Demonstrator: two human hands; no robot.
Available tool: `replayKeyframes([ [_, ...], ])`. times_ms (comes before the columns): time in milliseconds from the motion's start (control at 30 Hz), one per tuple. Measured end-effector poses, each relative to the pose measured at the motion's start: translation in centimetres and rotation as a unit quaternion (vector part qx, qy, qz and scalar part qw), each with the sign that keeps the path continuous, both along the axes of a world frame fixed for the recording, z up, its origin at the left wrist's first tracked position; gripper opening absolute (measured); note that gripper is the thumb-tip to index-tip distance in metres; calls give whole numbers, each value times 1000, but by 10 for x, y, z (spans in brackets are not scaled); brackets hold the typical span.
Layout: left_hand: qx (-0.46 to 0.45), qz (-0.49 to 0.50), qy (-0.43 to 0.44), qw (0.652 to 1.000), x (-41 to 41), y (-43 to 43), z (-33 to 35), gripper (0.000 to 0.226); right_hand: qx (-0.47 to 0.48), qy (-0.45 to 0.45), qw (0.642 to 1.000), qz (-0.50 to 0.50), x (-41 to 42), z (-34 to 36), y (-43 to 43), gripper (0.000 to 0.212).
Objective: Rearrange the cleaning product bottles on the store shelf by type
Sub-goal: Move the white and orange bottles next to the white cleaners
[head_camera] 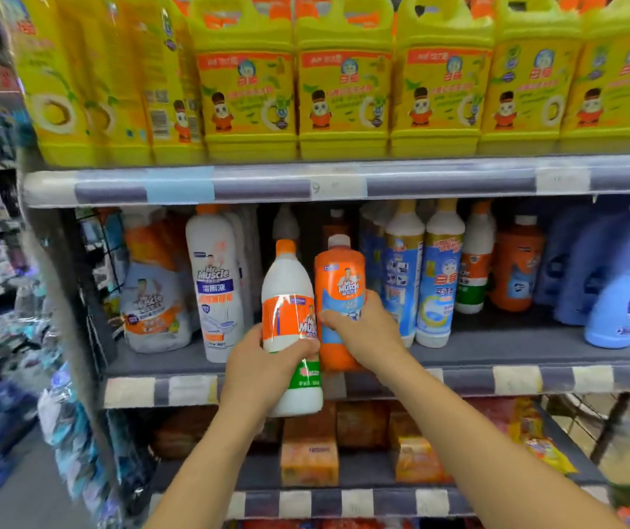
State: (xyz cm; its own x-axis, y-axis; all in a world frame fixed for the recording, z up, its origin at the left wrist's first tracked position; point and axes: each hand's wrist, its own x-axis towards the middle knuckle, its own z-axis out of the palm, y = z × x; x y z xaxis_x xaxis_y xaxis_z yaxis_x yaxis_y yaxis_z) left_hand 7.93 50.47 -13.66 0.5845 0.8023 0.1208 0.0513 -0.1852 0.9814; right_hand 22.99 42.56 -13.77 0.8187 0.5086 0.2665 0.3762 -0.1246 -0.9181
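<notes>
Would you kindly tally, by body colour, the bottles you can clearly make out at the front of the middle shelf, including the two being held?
White bottles: 5, among them the white bottle in the left hand.
Orange bottles: 2, among them the orange bottle under the right hand.
Blue bottles: 2, at the right.
Total: 9. Bottles behind are too hidden to count.

Glossy plastic white bottle [290, 299]; orange bottle [338, 284] plastic, shiny label.
</notes>
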Motion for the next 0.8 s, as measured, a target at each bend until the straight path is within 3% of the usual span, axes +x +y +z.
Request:
replayKeyframes([
  [367, 11, -12, 7, 1000, 34, 34, 9, 36, -19, -2, 999, -48, 83, -6, 99, 70],
  [500, 5, -13, 4, 1000, 39, 41, 9, 36, 43, 5, 997, -63, 102, -13, 116, 72],
  [800, 22, -16, -5, 1000, 51, 39, 7, 34, 29, -35, 995, -87, 118, -21, 136, 73],
])
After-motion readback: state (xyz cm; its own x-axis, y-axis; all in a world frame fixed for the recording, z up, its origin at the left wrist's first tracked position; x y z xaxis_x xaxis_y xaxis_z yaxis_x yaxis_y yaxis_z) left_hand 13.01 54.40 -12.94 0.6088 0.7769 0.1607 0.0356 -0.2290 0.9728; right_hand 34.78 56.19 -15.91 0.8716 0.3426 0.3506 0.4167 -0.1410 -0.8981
